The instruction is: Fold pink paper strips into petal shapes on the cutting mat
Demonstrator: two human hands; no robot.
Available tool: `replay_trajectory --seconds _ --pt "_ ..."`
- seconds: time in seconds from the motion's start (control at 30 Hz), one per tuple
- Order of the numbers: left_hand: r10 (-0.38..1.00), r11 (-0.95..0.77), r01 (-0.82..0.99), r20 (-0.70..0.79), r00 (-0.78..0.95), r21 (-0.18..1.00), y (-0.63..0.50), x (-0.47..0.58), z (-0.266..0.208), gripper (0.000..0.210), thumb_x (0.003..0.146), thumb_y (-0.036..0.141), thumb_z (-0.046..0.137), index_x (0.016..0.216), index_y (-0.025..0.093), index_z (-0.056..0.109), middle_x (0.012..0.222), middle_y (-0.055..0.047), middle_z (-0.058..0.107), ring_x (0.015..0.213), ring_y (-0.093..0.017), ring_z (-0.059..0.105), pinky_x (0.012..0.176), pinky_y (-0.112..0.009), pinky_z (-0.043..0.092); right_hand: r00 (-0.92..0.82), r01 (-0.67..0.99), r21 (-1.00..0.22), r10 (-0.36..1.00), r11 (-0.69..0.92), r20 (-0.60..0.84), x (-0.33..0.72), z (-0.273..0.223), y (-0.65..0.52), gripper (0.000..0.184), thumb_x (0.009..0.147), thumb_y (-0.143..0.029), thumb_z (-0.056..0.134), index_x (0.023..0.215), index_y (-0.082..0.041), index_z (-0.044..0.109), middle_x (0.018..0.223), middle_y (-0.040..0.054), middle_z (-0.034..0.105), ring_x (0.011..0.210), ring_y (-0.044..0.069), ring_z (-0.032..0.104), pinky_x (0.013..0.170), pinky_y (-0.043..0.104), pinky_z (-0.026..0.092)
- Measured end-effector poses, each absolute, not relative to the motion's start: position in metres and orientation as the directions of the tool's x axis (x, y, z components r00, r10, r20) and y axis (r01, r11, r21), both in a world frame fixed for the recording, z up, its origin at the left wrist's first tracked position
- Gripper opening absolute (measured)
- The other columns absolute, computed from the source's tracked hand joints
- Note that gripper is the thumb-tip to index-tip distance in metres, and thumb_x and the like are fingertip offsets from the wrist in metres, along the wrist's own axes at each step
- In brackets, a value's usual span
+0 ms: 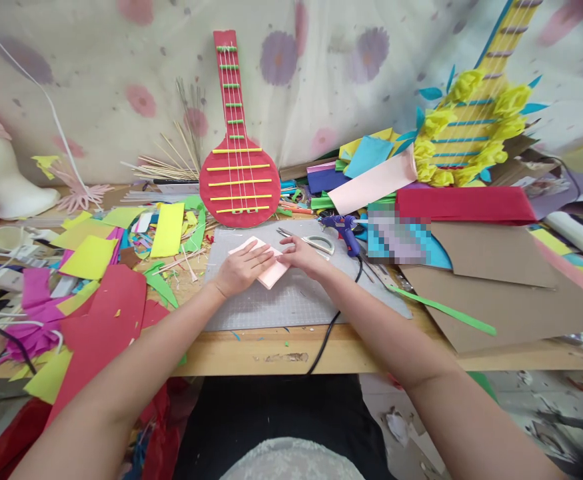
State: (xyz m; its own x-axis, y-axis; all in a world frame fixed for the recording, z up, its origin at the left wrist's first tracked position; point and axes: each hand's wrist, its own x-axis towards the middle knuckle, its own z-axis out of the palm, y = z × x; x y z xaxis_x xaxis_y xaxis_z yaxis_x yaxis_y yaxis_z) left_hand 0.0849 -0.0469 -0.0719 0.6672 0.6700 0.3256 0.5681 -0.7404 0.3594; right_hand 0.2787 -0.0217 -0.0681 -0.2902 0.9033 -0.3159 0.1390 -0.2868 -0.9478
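Pale pink folded paper (pixel 273 274) lies mid-frame on a grey cutting mat (pixel 281 311) with printed grid lines. The left hand (pixel 244 269) rests flat on it, fingers extended; the right hand (pixel 302 257) touches its right end, whether gripping I cannot tell. Pixelation covers part of a blue sheet (pixel 440 249), centre-right.

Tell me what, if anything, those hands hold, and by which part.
Folded pink paper: the left hand lies flat on its upper face; the right hand touches its right side. Whether either grips it can't be told.
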Motion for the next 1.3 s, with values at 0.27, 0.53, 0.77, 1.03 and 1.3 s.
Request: replay_trajectory --seconds 0.27,0.53,0.77,1.03,1.3 --pt "0.641 -0.767 0.580 0.288 0.711 0.273 -0.049 0.097 -0.093 0.043 0.080 0.014 0.046 0.122 0.017 0.055 0.133 -0.012 0.051 0.128 -0.022 0.042 0.110 -0.047 0.031 -0.287 0.348 -0.924 0.920 -0.158 -0.266 0.305 -0.079 -0.021 0.039 0.062 -0.007 0.059 0.096 -0.018 0.043 0.063 -0.0065 0.049 0.056 0.010 0.050 0.054 0.022 0.037" --pt "0.854 -0.504 0.783 0.342 0.392 0.363 -0.030 0.096 -0.086 0.048 0.071 0.007 0.039 0.112 0.016 0.062 0.128 -0.008 0.057 0.120 -0.018 0.050 0.107 -0.038 0.036 -0.427 0.225 -0.973 0.892 -0.052 -0.146 0.362 -0.058 -0.017 0.045 0.057 -0.022 0.067 0.099 -0.017 0.049 0.069 -0.0044 0.052 0.061 0.010 0.051 0.056 0.022 0.038" --pt "0.896 -0.436 0.830 0.080 0.437 0.348 -0.022 0.154 -0.107 0.053 0.089 0.036 0.035 0.135 0.009 0.041 0.147 -0.018 0.030 0.138 -0.028 0.023 0.112 -0.050 0.018 -0.129 0.389 -0.901 0.980 0.192 0.152 0.373 -0.070 -0.009 0.037 0.068 -0.031 0.055 0.103 -0.019 0.045 0.080 0.0002 0.055 0.076 0.015 0.054 0.068 0.028 0.042" --pt "0.983 -0.057 0.969 0.181 0.013 0.239 -0.034 0.052 -0.104 0.051 0.087 0.030 0.039 0.129 0.004 0.046 0.141 -0.024 0.038 0.137 -0.035 0.021 0.110 -0.060 0.007 -0.359 0.330 -0.886 0.911 0.327 0.203 0.358 -0.043 -0.029 0.037 0.075 -0.035 0.055 0.108 -0.021 0.045 0.086 0.0020 0.058 0.081 0.015 0.055 0.071 0.027 0.043" --pt "0.894 0.086 0.926 0.381 -0.234 0.368 -0.036 0.027 -0.050 0.045 0.087 0.027 0.041 0.129 0.013 0.048 0.114 -0.015 0.062 0.110 -0.032 0.054 0.091 -0.050 0.039 -0.575 0.456 -0.853 0.815 0.255 -0.063 0.319 -0.055 0.010 0.036 0.070 -0.024 0.058 0.105 -0.019 0.050 0.084 0.0018 0.061 0.077 0.015 0.057 0.065 0.024 0.042"
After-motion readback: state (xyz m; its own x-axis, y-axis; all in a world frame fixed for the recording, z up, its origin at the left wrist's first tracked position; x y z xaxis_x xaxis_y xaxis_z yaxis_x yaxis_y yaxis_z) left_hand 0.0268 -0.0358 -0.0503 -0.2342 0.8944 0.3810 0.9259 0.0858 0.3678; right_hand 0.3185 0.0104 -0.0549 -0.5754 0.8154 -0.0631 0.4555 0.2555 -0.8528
